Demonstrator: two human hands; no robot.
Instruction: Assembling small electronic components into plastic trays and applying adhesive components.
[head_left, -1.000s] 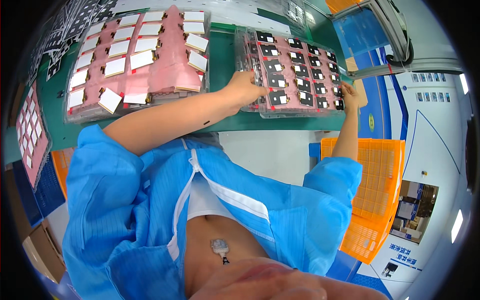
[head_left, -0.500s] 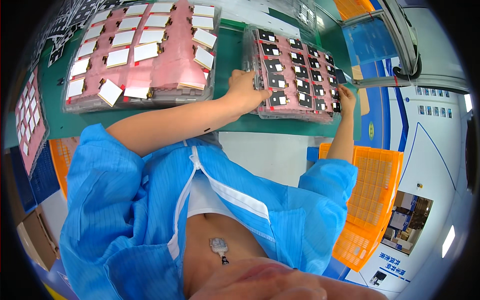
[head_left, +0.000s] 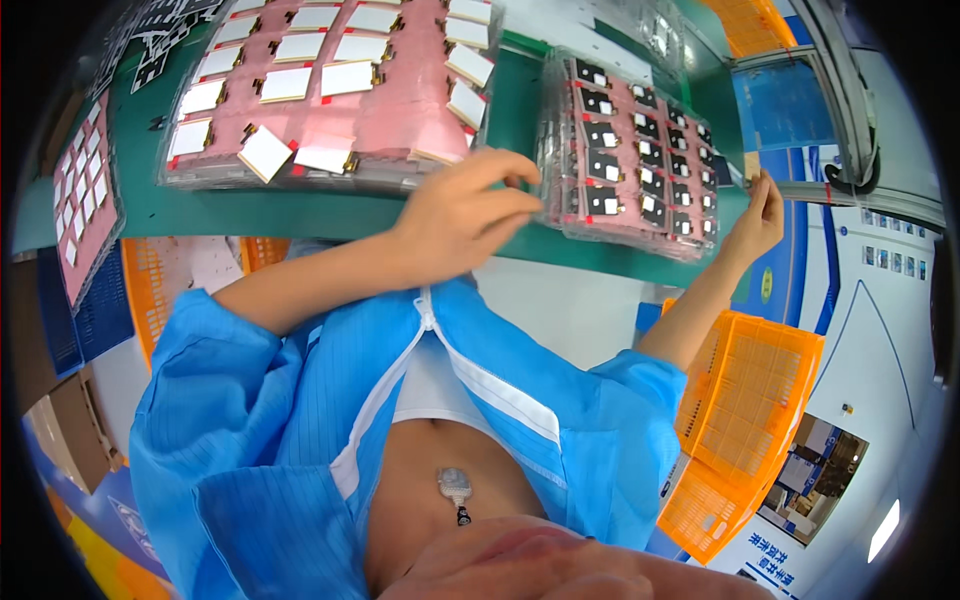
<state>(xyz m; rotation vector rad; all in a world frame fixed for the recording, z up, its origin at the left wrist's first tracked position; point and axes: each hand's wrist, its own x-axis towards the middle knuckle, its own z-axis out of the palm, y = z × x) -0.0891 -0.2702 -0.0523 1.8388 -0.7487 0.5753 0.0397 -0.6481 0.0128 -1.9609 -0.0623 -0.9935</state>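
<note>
My left hand (head_left: pixel 465 217) hovers between two stacks of trays, its fingers bent and thumb apart, holding nothing. Just right of its fingertips is a clear plastic tray stack (head_left: pixel 548 180) with pink lining, bearing rows of small black-and-white flat parts (head_left: pixel 603 165). My right hand (head_left: pixel 760 218) is raised off the right side of that stack, its fingers stretched upward and nothing visible in them. To the left lies a larger clear tray stack (head_left: pixel 178 172) with pink lining. It carries rows of white rectangular screen-like parts (head_left: pixel 286 84); one of these near the front sits askew.
The trays stand on a green table (head_left: pixel 510 108). At the far left is another pink-lined tray (head_left: pixel 108 225) with white parts. An orange crate (head_left: pixel 745 400) stands below the table on the right. A metal frame (head_left: pixel 850 90) rises at the back right.
Both hands have come off the edges of the right tray stack. The left moved left and toward me, the right moved outward to the right. The whole view has shifted slightly.
</note>
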